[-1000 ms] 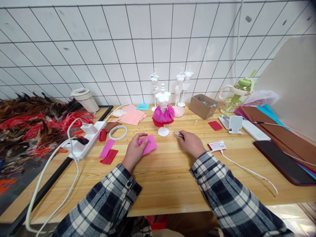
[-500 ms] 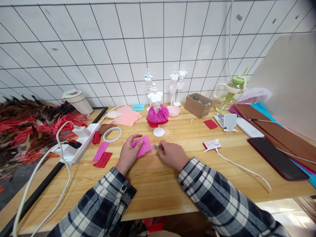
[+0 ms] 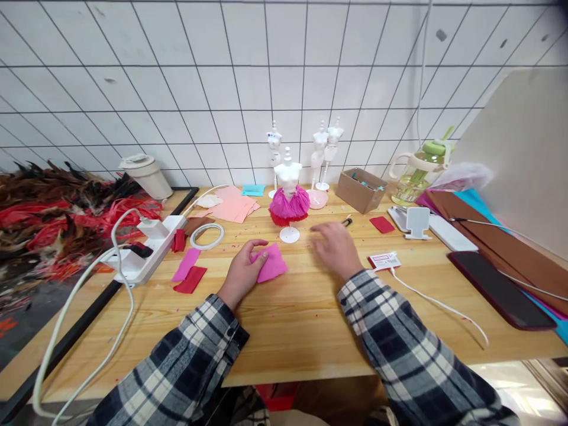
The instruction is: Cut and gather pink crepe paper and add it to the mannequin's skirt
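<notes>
Between the thumb and fingers of my left hand is a piece of pink crepe paper, held just over the table. My right hand is a little blurred, its fingers apart and nothing seen in them. Just beyond its knuckles lies a small tool with a black looped handle, the rest of it hidden by the hand. In front of both hands stands a white mini dress form wearing a pleated pink skirt with a red layer beneath. Pink and red paper strips lie left of my left hand.
A tape roll and a power strip with cables are at left. More dress forms, a cardboard box and a drink bottle stand at the back. A phone lies at right.
My right hand has let go of the small metal tool, which now lies behind it, and has moved away to the right. My left hand still holds the pink paper; the view has shifted slightly.
</notes>
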The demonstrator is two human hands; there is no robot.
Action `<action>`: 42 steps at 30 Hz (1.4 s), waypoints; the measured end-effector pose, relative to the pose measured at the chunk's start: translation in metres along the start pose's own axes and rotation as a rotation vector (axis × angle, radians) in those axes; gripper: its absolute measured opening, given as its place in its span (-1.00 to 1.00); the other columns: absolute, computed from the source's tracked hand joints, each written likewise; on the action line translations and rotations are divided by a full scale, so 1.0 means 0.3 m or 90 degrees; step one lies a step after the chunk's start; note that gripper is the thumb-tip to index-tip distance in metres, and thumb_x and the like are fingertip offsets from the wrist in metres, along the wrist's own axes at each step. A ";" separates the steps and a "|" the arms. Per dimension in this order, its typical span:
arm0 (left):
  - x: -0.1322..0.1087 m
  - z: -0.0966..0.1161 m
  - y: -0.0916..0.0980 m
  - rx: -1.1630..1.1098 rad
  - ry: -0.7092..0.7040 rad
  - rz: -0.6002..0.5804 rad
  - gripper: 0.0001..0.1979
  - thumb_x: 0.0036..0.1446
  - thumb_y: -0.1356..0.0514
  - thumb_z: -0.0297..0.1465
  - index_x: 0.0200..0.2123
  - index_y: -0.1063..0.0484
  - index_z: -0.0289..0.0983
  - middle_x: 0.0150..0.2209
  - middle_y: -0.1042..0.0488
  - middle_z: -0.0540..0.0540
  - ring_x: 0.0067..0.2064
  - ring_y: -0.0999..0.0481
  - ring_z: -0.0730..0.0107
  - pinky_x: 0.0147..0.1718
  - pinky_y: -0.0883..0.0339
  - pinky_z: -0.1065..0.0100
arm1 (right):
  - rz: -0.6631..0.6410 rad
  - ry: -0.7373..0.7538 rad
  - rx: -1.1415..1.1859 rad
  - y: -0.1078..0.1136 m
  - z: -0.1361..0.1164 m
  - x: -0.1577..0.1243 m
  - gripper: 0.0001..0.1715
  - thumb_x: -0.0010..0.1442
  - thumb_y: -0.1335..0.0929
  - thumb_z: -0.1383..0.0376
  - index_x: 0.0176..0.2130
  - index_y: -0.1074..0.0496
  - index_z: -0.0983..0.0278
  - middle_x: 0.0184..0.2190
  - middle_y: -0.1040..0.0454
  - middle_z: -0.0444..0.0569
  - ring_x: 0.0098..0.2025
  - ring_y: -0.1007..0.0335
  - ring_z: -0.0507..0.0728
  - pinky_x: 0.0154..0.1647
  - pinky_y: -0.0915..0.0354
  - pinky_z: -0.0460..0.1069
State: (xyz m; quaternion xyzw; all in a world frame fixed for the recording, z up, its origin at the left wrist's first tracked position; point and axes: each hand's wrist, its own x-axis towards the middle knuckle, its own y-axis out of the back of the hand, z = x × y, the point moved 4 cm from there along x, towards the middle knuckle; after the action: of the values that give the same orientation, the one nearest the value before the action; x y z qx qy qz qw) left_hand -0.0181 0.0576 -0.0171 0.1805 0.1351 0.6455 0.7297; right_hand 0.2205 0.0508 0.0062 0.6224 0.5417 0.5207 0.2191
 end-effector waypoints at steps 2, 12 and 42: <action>0.005 -0.008 -0.006 -0.009 -0.011 -0.012 -0.61 0.11 -0.17 -0.20 -0.02 -0.37 -0.25 -0.47 -0.44 0.04 -0.52 -0.39 0.43 -0.54 -0.22 0.44 | -0.095 0.184 0.112 -0.050 -0.146 -0.025 -0.78 0.27 -0.29 0.27 -0.14 -0.49 0.24 -0.16 -0.50 0.03 -0.05 -0.32 0.16 0.07 -0.16 0.05; 0.059 -0.023 -0.035 0.121 -0.111 -0.059 -0.56 0.08 -0.19 -0.36 0.06 -0.32 -0.23 -0.20 -0.53 -0.07 -0.20 -0.53 0.28 -0.20 -0.42 0.28 | -0.227 0.271 0.031 -0.157 -0.222 -0.061 -0.81 0.25 -0.34 0.26 -0.16 -0.52 0.23 -0.25 -0.50 -0.02 -0.17 -0.33 0.12 -0.11 -0.17 0.02; -0.041 0.067 -0.055 0.494 -0.385 -0.242 -0.74 0.25 -0.06 -0.41 -0.23 -0.57 -0.25 -0.25 -0.55 -0.15 -0.16 -0.49 0.27 -0.10 -0.32 0.27 | -0.254 0.172 -0.001 -0.143 -0.220 -0.061 -0.78 0.28 -0.31 0.26 -0.19 -0.55 0.24 -0.22 -0.49 0.02 -0.12 -0.33 0.11 -0.10 -0.18 -0.02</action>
State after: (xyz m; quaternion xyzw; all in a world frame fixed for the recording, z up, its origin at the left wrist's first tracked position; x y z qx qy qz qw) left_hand 0.0038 0.0418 -0.0067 0.5881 0.1781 0.3235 0.7196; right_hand 0.1454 0.0287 -0.0135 0.4274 0.6781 0.5461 0.2437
